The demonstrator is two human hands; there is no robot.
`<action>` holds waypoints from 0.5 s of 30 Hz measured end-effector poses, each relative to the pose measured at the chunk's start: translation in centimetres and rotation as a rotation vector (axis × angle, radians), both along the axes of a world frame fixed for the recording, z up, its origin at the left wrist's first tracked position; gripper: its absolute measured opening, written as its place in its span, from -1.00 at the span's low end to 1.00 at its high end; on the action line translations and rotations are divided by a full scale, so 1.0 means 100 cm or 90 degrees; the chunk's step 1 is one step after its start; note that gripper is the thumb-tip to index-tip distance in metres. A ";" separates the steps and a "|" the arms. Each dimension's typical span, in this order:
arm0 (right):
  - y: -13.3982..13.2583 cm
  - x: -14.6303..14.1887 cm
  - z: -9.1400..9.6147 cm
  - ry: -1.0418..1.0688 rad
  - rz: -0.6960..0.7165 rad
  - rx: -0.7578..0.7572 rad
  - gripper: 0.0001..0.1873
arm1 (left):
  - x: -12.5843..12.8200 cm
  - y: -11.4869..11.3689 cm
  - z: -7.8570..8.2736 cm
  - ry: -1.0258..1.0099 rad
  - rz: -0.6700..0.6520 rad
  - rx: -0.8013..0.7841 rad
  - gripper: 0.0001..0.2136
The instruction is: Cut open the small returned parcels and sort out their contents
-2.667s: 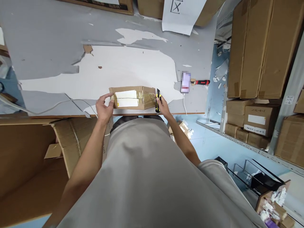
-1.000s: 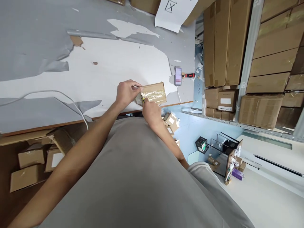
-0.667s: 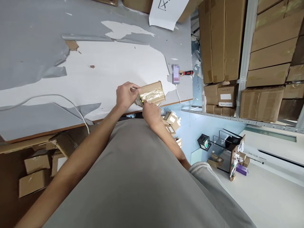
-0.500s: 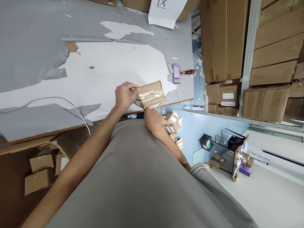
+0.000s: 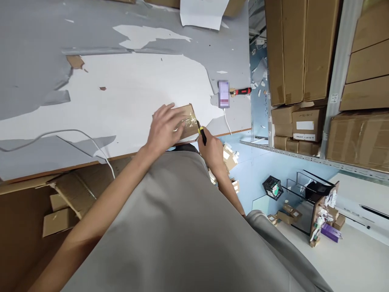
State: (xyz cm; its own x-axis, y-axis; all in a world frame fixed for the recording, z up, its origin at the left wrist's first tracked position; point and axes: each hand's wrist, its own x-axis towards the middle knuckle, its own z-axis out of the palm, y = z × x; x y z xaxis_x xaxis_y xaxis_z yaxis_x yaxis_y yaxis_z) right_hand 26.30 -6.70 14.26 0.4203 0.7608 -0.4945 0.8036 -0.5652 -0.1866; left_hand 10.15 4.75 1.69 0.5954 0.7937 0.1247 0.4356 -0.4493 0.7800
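A small cardboard box (image 5: 189, 120) wrapped in shiny clear tape lies near the front edge of the table (image 5: 127, 93). My left hand (image 5: 165, 126) rests on top of the box with its fingers spread flat, covering most of it. My right hand (image 5: 212, 148) is closed round a yellow and black utility knife (image 5: 201, 133), whose tip sits at the box's right end.
A phone (image 5: 223, 94) with a white cable and a red-handled tool (image 5: 241, 91) lie at the table's right end. A white cable (image 5: 69, 134) crosses the left side. Cardboard boxes (image 5: 291, 52) fill the shelves to the right; small boxes (image 5: 60, 211) lie in a big carton below left.
My left hand has gone from pinching the box's left end to lying flat on top. My right hand with the knife has moved from the left end to the right end.
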 end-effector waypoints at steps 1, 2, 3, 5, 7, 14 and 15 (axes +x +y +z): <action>0.001 0.008 -0.005 0.006 0.003 0.011 -0.51 | 0.010 -0.004 0.000 0.008 -0.034 0.007 -0.72; 0.003 0.015 -0.010 0.012 0.012 0.019 -0.50 | 0.018 -0.008 -0.001 0.018 -0.055 0.009 -0.72; 0.005 0.020 -0.015 0.019 0.024 0.024 -0.48 | 0.024 -0.010 -0.004 0.030 -0.066 0.006 -0.72; 0.010 0.027 -0.023 0.032 0.050 0.018 -0.45 | 0.030 -0.013 -0.011 0.048 -0.066 -0.005 -0.73; 0.016 0.031 -0.029 0.041 0.071 -0.003 -0.42 | 0.030 -0.014 -0.017 0.054 -0.060 -0.012 -0.74; 0.034 0.030 -0.036 0.046 0.104 -0.060 -0.37 | 0.027 -0.019 -0.021 0.039 -0.043 -0.016 -0.69; 0.037 0.028 -0.035 0.044 0.105 -0.072 -0.37 | 0.027 -0.020 -0.020 0.039 -0.041 -0.016 -0.69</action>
